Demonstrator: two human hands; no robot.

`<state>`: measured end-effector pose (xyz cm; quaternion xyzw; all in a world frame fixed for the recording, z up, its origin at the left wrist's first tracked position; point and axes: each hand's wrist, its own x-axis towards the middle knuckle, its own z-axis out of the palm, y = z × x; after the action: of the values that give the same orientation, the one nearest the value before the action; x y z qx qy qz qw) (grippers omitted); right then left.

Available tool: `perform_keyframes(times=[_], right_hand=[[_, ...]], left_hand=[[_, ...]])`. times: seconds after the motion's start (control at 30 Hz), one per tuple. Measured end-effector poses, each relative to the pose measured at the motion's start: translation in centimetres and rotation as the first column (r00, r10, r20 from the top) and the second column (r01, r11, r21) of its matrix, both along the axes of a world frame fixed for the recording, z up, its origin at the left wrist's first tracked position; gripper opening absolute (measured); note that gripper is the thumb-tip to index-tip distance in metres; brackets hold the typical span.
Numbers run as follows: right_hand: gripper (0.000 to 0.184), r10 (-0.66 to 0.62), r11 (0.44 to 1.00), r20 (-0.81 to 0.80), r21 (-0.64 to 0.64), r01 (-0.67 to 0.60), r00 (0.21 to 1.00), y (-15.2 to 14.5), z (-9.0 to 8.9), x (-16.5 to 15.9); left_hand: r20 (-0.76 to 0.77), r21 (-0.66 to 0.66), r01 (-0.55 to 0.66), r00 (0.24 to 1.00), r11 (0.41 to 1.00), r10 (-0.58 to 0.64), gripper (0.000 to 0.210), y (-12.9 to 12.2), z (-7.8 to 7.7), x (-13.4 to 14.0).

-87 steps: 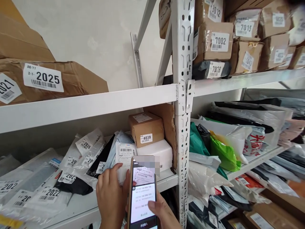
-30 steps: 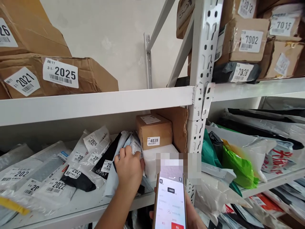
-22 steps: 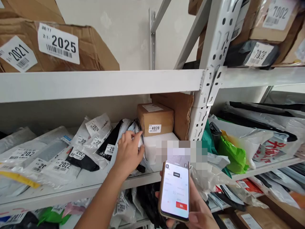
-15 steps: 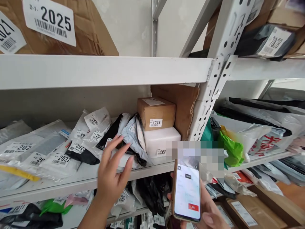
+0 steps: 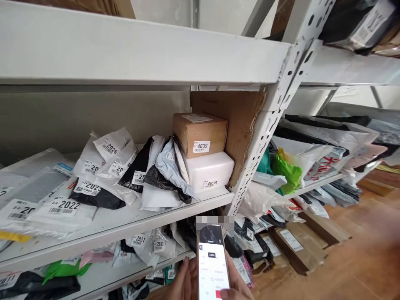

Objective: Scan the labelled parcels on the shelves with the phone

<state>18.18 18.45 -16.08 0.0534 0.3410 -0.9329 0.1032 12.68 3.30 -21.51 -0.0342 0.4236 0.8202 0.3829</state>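
Observation:
My right hand (image 5: pixel 239 281) is closed around a smartphone (image 5: pixel 212 266) at the bottom centre, its thumb over the red button on the lit screen. Against the phone's left edge is my left hand (image 5: pixel 183 281), fingers bent around that side and partly cut off by the frame. Above the phone, a brown carton (image 5: pixel 200 135) labelled 4039 rests on a white foam box (image 5: pixel 209 171) labelled 4038. Left of these boxes lean a light-blue mailer bag (image 5: pixel 171 164) and a black bag (image 5: pixel 137 164).
Several labelled parcels, among them a white bag marked 2022 (image 5: pixel 61 210), lie along the shelf (image 5: pixel 118 227). A perforated upright (image 5: pixel 256 141) divides the racks. At right are a green bag (image 5: pixel 289 171) and, on the wooden floor (image 5: pixel 353 254), open cartons (image 5: pixel 296 246). A blurred shape smears the right edge.
My left hand has dropped from in front of the shelved bags to the phone's side. The phone has moved left and down, and my right thumb now covers the red button. The view has tilted down.

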Motion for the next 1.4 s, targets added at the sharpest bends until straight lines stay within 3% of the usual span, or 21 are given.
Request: perform_keyframes(times=[0.07,0.17,0.3,0.43,0.6,0.7,0.83,1.07,1.17,1.33,1.4], right_hand=[[0.078,-0.069,0.996,0.001,0.048,0.069,0.998,-1.1,-1.3,-0.3],[0.063,-0.196,0.973,0.022,0.132,0.191,0.980,-2.0,-3.4,-0.4],[0.054,-0.354,0.918,0.099,0.227,0.325,0.930,-2.9,-5.0,0.4],[0.052,-0.454,0.868,0.237,0.337,0.366,0.859,-4.0,-4.1,1.6],[0.049,-0.504,0.786,0.200,0.509,0.351,0.840,-5.5,-3.0,2.6],[0.050,-0.508,0.722,0.112,0.596,0.351,0.854,-6.3,-3.0,2.6],[0.047,-0.521,0.655,0.020,0.651,0.385,0.853,-7.6,-2.9,2.2],[0.047,-0.542,0.670,0.041,0.623,0.403,0.839,-9.7,-2.4,2.4],[0.044,-0.558,0.685,0.049,0.590,0.427,0.828,-10.4,-1.7,2.1],[0.042,-0.614,0.646,-0.010,0.569,0.509,0.790,-11.1,-1.2,1.6],[0.047,-0.607,0.682,0.012,0.521,0.513,0.795,-11.1,-1.4,1.8]], left_hand=[[0.094,0.187,0.087,0.990,0.979,-0.105,0.075,0.7,1.0,0.4],[0.159,0.274,0.148,0.967,0.950,-0.197,0.069,0.5,2.7,1.0],[0.169,0.158,0.224,0.954,0.962,-0.250,0.072,-0.1,4.1,1.8],[0.174,-0.052,0.357,0.923,0.932,-0.344,0.092,-0.5,4.4,2.7],[0.113,-0.053,0.228,0.969,0.972,-0.221,0.100,-1.3,2.8,3.9],[0.040,-0.055,0.175,0.984,0.983,-0.173,0.090,-2.1,2.1,4.2],[-0.045,-0.081,0.159,0.986,0.984,-0.163,0.075,-3.6,2.5,4.1],[0.057,-0.216,0.160,0.987,0.963,-0.151,0.073,-5.0,3.7,3.6],[0.088,-0.215,0.168,0.984,0.962,-0.152,0.075,-5.2,3.7,3.3],[0.061,-0.171,0.180,0.983,0.969,-0.172,0.076,-5.7,3.6,3.1],[0.058,-0.171,0.196,0.980,0.966,-0.189,0.077,-6.0,3.6,3.0]])
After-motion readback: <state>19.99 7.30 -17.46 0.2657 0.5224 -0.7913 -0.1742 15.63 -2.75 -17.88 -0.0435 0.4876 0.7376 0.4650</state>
